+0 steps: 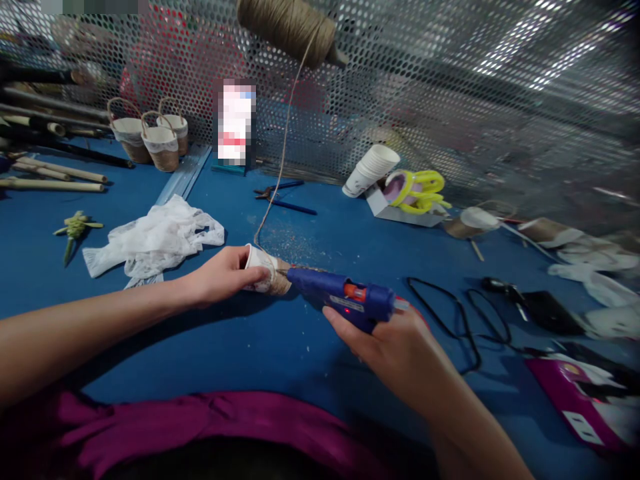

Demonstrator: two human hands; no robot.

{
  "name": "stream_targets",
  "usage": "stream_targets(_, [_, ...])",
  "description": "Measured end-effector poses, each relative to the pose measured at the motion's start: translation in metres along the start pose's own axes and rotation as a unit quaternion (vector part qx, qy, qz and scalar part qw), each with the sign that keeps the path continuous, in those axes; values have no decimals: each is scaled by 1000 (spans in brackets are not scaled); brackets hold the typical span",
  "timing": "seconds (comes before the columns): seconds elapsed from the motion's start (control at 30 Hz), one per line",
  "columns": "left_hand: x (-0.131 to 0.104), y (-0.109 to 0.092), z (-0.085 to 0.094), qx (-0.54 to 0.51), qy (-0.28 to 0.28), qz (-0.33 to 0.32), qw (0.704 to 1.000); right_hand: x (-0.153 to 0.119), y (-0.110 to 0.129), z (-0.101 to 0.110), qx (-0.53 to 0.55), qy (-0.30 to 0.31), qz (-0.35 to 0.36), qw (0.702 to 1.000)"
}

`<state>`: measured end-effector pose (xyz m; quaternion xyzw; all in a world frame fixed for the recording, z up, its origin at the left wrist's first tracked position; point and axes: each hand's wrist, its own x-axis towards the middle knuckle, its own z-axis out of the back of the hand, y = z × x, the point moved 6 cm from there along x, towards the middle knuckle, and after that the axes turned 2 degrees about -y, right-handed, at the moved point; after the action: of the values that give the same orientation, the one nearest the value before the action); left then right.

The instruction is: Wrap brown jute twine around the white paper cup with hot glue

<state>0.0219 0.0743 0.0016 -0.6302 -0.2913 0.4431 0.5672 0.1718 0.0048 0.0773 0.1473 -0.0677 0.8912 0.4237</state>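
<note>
My left hand (pixel 229 272) is wrapped round a white paper cup (pixel 256 260) lying on its side, its lower part wound with brown twine (pixel 280 285). From the cup a strand of twine (pixel 284 143) runs up to a big spool (pixel 290 30) on the mesh wall. In my right hand (pixel 387 340) is a blue hot glue gun (pixel 345 297) with a small red light. Its nozzle points left and meets the cup's twine-wound side; whether it touches cannot be made out. My fingers hide part of the cup.
White lace (pixel 160 237) lies to the left, with several twine-covered baskets (pixel 161 148) behind it. Pliers (pixel 285 199) lie beyond the cup. Stacked paper cups (pixel 370 171) and a yellow-handled tool (pixel 417 190) are at back right. A black cord (pixel 465 327) curls at the right.
</note>
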Motion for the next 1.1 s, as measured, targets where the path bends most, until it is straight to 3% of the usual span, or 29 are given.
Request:
stream_targets(0.1, [0,-1,0,-2,-4,2,1000,-2,-10,-2,54,1,-93,994])
stream_targets(0.27, [0,1,0,-3,-5,4,1000,-3,-8,-3,65,-8,-75,995])
stream_targets(0.53, [1,1,0,1,-4,-6,1000,0,-10,-1,119,-15,-154,981])
stream_targets(1.1, [3,5,2,6,-7,-5,1000,-5,-13,-6,198,19,-201,959])
